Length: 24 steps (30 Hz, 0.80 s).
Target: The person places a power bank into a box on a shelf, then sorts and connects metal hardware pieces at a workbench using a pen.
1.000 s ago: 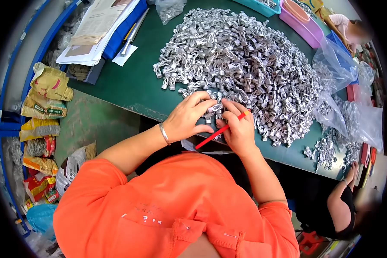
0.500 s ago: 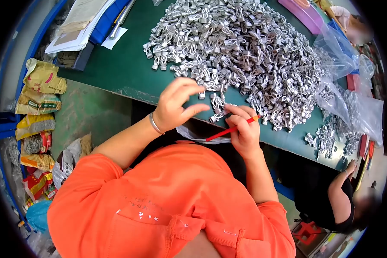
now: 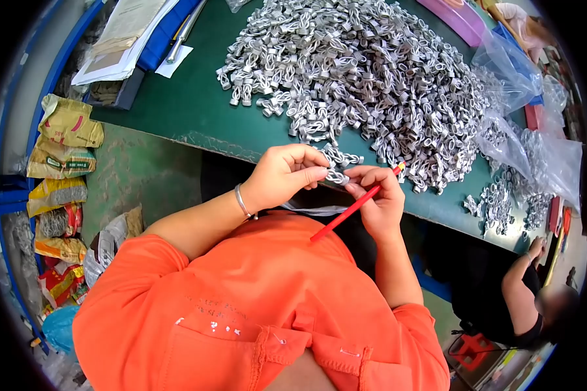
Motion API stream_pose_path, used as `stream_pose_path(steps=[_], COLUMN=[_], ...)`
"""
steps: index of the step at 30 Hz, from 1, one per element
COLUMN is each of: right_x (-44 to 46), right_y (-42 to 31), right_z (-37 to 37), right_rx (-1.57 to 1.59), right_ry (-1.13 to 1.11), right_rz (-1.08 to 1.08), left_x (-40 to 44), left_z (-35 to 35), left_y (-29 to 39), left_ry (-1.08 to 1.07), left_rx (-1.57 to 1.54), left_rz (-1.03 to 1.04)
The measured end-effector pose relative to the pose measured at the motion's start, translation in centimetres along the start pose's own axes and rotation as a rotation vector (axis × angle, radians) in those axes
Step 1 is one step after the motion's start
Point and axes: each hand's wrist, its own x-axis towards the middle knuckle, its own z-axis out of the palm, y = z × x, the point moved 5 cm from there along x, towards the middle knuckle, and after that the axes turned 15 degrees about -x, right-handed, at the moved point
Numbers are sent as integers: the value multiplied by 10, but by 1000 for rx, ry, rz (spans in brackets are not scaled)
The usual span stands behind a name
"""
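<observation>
My left hand (image 3: pixel 287 174), with a metal bangle at its wrist, is closed, its thumb and fingertips at one end of a small silver metal loop piece (image 3: pixel 337 177). The other end of this piece is at the fingertips of my right hand (image 3: pixel 379 199). A red pencil-like stick (image 3: pixel 346 214) lies across my right hand, held in its fingers, with a yellowish end pointing up and right. Just beyond my fingertips, more loop pieces (image 3: pixel 339 156) lie near the table's front edge. My fingers partly hide the held piece.
A large heap of silver loop pieces (image 3: pixel 365 78) covers much of the green table (image 3: pixel 176 111). Clear plastic bags (image 3: pixel 548 166) and a pink bin (image 3: pixel 456 19) are at right. Papers (image 3: pixel 120 39) lie at back left. Another person's arm (image 3: pixel 518 287) is at lower right.
My left hand has moved right and closed its fingertips on a loop piece. My right hand has lifted slightly with the red stick, which now slants more steeply.
</observation>
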Motion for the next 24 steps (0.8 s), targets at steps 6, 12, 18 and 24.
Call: stream_pose_path(steps=[6, 12, 18, 24], right_x=[-2, -6, -7, -12], right_y=[-1, 5, 1, -11], right_z=[1, 1, -1, -9], right_rx=[390, 489, 296, 49], right_ry=[19, 15, 69, 103], right_rz=[211, 233, -28, -189], left_x=[-3, -5, -7, -10], left_z=[2, 9, 18, 23], left_y=[4, 6, 19, 28], left_ry=[-13, -76, -113, -195], left_rx=[-109, -79, 123, 239], left_rz=[-90, 30, 188, 343])
